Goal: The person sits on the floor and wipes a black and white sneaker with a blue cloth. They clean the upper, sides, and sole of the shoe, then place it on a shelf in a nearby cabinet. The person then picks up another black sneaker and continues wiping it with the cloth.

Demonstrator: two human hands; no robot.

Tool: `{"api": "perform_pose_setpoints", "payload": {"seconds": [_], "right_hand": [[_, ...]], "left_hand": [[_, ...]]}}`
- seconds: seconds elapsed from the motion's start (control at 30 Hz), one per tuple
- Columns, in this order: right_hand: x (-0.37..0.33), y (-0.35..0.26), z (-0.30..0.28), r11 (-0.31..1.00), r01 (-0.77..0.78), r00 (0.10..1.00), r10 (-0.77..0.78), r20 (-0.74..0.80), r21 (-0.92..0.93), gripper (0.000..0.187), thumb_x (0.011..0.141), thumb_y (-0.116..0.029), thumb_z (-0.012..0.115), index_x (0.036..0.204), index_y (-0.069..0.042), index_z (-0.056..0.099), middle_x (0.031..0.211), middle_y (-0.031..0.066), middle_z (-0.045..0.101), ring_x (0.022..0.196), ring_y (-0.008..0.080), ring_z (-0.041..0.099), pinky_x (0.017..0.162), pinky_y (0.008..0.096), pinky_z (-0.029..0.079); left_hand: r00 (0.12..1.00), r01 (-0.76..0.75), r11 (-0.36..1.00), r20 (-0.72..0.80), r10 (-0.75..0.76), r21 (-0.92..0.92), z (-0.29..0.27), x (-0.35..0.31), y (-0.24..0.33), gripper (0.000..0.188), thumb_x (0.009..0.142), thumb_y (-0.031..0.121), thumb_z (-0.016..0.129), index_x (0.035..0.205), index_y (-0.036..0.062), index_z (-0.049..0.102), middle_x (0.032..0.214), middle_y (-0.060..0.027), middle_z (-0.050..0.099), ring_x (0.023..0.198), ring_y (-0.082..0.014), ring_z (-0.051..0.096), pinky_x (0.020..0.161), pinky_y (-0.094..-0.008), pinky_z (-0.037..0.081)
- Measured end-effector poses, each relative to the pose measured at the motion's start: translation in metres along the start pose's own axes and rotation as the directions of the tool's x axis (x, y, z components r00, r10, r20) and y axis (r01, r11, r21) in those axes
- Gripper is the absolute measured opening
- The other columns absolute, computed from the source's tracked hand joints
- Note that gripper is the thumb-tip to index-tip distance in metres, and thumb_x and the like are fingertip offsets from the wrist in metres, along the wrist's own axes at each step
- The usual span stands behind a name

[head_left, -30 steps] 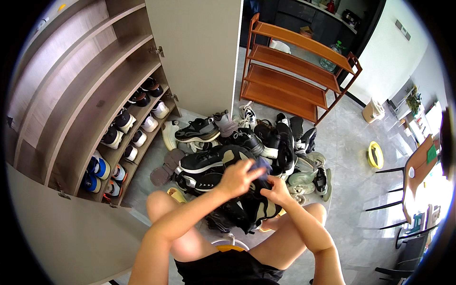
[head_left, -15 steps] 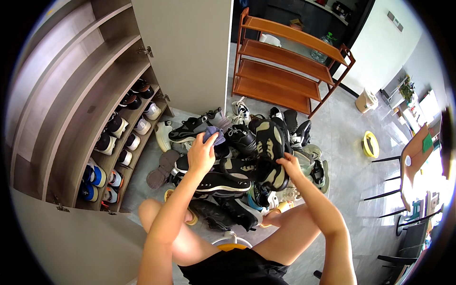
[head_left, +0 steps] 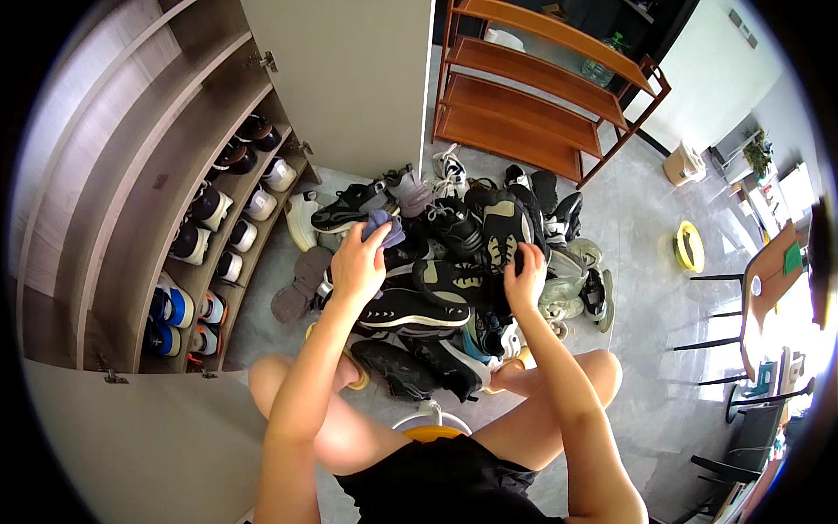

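Note:
A crumpled purple-blue cloth point(head_left: 387, 229) is pinched in my left hand point(head_left: 356, 266), above the left part of a shoe pile. My right hand point(head_left: 525, 281) grips a black sneaker with beige patches point(head_left: 501, 218) by its near end, which the fingers partly hide. A similar black-and-beige sneaker point(head_left: 447, 281) lies between my hands. Closer to me are a black sneaker with a white sole point(head_left: 410, 310) and a dark shoe point(head_left: 394, 367). A black lace-up shoe point(head_left: 454, 225) sits just left of the held sneaker.
An open shoe cabinet point(head_left: 196, 96) with several shoes on its lower shelves stands at left. Beyond the pile is a brown wooden rack point(head_left: 515, 109). At right are a yellow basin point(head_left: 689, 247), a bin point(head_left: 683, 164) and a chair point(head_left: 758, 288). A pale bucket point(head_left: 410, 422) stands between my legs.
My right hand has moved slightly away from me, and the held sneaker has turned so its near end is now under my fingers. The cloth stays in my left hand. The view has shifted a little.

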State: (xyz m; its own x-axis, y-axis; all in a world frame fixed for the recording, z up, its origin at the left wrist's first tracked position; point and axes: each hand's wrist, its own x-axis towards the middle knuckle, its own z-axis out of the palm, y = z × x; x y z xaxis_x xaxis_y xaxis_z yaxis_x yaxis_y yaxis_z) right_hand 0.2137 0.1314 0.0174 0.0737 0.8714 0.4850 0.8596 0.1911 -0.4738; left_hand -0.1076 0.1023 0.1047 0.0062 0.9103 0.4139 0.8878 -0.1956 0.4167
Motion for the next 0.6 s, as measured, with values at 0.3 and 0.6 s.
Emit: {"api": "perform_pose_setpoints", "payload": {"seconds": [0.3,0.6], "right_hand": [[-0.068,-0.038,0.076,0.829,0.463,0.658,-0.085,0.748,-0.313,0.058,0.074,-0.027,0.070,0.126,-0.004,0.056,0.134,0.0176,0.051,0.119,0.0327,0.051,0.097,0.0391,0.045],[-0.057,-0.038,0.110,0.827,0.440,0.649,-0.024,0.760,-0.349,0.069,0.061,-0.028,0.079,0.116,0.002,0.049,0.108,0.0149,0.058,0.098,0.0331,0.060,0.077,0.0382,0.055]], "left_hand": [[1.000,-0.003,0.999,0.019,0.004,-0.046,-0.011,0.002,0.006,0.046,0.078,0.005,0.065,0.122,0.0191,0.062,0.112,-0.0138,0.057,0.097,-0.0336,0.061,0.080,-0.0420,0.053],[1.000,-0.006,0.998,-0.011,0.005,-0.060,-0.024,-0.007,-0.006,0.045,0.078,0.004,0.065,0.121,0.0187,0.063,0.111,-0.0127,0.058,0.095,-0.0332,0.061,0.079,-0.0422,0.053]]}}
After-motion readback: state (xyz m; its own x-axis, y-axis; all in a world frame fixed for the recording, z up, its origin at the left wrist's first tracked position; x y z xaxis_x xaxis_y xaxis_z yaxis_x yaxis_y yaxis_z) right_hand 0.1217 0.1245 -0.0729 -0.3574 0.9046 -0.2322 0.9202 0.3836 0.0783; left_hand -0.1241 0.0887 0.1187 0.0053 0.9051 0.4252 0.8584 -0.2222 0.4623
